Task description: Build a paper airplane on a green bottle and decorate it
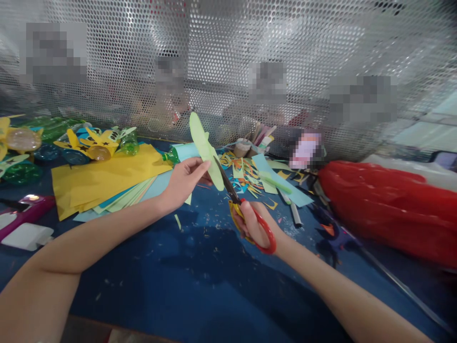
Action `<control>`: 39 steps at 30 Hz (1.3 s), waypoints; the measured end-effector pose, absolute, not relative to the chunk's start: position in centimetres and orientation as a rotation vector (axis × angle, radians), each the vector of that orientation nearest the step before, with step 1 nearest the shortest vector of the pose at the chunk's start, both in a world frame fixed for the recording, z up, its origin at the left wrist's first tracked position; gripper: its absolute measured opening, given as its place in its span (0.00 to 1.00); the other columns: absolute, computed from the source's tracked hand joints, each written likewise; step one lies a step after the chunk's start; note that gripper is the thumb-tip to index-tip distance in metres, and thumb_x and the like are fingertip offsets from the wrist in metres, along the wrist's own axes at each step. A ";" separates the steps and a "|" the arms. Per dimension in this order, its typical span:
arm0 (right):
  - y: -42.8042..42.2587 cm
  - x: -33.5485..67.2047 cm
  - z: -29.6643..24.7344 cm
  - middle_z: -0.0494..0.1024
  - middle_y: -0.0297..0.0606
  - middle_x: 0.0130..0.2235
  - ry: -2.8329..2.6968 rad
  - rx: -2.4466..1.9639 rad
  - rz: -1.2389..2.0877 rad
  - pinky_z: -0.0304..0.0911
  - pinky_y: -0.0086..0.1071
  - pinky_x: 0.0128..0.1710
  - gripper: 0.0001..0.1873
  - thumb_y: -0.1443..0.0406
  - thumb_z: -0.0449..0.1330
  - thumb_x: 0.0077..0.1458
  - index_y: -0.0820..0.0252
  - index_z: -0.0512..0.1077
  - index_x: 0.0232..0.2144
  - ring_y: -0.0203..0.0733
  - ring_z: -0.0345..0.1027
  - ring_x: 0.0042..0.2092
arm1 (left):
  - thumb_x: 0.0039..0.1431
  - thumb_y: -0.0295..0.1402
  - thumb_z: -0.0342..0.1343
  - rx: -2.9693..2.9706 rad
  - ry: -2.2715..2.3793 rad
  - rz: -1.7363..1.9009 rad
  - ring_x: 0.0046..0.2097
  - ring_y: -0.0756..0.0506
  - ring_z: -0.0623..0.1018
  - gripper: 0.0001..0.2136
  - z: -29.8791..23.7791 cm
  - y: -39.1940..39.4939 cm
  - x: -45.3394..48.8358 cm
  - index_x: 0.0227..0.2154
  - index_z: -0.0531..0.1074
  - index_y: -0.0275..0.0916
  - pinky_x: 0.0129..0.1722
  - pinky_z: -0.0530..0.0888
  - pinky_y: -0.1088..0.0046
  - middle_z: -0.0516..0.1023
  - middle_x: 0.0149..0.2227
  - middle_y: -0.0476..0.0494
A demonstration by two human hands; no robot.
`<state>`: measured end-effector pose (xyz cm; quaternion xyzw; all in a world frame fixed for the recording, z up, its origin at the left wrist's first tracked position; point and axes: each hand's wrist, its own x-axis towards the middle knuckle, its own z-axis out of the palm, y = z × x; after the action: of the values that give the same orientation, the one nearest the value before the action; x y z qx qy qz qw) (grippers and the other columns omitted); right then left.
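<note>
Left hand (188,180): fingers pinch pale green paper (202,140)
Right hand (255,221): fingers grip scissors (233,195), blades (226,180) at the paper's edge
Surface (143,271): blue, strewn with paper scraps (246,174)

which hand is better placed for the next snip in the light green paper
Probably the right hand: it grips the scissors, whose tips are at the light green paper, while the left hand holds that paper.

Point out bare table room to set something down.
The widest patch on the blue table lies between left hand, right hand and near edge, bar small scraps. The far side is crowded: yellow sheets, paper cuttings; red plastic crowds the right.
</note>
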<state>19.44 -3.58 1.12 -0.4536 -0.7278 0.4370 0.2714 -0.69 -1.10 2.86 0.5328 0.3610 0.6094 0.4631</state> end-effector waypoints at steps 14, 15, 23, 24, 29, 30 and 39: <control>-3.2 19.6 2.2 0.76 0.43 0.27 -2.234 -1.039 1.027 0.67 0.37 0.35 0.40 0.34 0.33 0.54 0.58 0.66 0.22 0.44 0.71 0.31 | 0.56 0.40 0.58 1.358 0.881 1.439 0.27 0.50 0.78 0.11 2.9 -1.5 -0.3 0.27 0.71 0.37 0.30 0.77 0.73 0.78 0.25 0.47; -3.2 19.6 2.2 0.76 0.43 0.28 -2.243 -1.037 1.012 0.66 0.38 0.36 0.40 0.34 0.34 0.54 0.58 0.67 0.22 0.44 0.71 0.32 | 0.55 0.40 0.58 1.369 0.880 1.432 0.26 0.50 0.77 0.11 3.0 -1.7 -0.1 0.26 0.71 0.37 0.29 0.77 0.73 0.78 0.25 0.47; -3.1 19.6 1.5 0.77 0.43 0.30 -2.189 -1.023 1.038 0.67 0.38 0.38 0.41 0.34 0.34 0.54 0.59 0.69 0.24 0.45 0.72 0.34 | 0.55 0.39 0.60 1.411 0.875 1.373 0.26 0.50 0.77 0.11 3.1 -2.5 0.3 0.24 0.71 0.36 0.28 0.77 0.74 0.77 0.23 0.47; -3.1 19.6 1.5 0.77 0.43 0.29 -2.190 -1.033 1.026 0.67 0.38 0.38 0.41 0.34 0.34 0.54 0.59 0.69 0.24 0.45 0.72 0.33 | 0.55 0.39 0.59 1.418 0.874 1.374 0.26 0.50 0.77 0.11 3.1 -2.6 0.3 0.24 0.71 0.36 0.28 0.77 0.74 0.77 0.23 0.47; -3.1 19.6 1.3 0.77 0.43 0.30 -2.185 -1.046 1.021 0.67 0.38 0.37 0.41 0.34 0.34 0.54 0.58 0.68 0.23 0.44 0.72 0.33 | 0.56 0.40 0.58 1.460 0.884 1.372 0.25 0.50 0.77 0.13 2.9 -2.5 0.3 0.24 0.70 0.36 0.28 0.77 0.74 0.76 0.23 0.48; -3.0 19.6 1.3 0.77 0.43 0.30 -2.185 -1.042 1.026 0.67 0.37 0.37 0.41 0.34 0.34 0.54 0.58 0.68 0.23 0.44 0.71 0.33 | 0.56 0.40 0.58 1.466 0.884 1.369 0.25 0.50 0.77 0.13 2.9 -2.4 0.3 0.24 0.70 0.35 0.28 0.77 0.74 0.76 0.23 0.48; -3.4 19.1 0.9 0.63 0.35 0.20 -2.069 -1.040 1.196 0.67 0.35 0.31 0.38 0.32 0.35 0.52 0.56 0.60 0.19 0.37 0.60 0.24 | 0.58 0.38 0.56 1.483 0.874 1.347 0.25 0.51 0.77 0.11 2.6 -2.4 0.3 0.25 0.70 0.35 0.28 0.77 0.74 0.77 0.24 0.47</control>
<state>19.14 -3.41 0.88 -0.3848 -0.7656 0.4425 0.2645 0.29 -2.36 2.55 0.6023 0.3549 0.5472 0.4602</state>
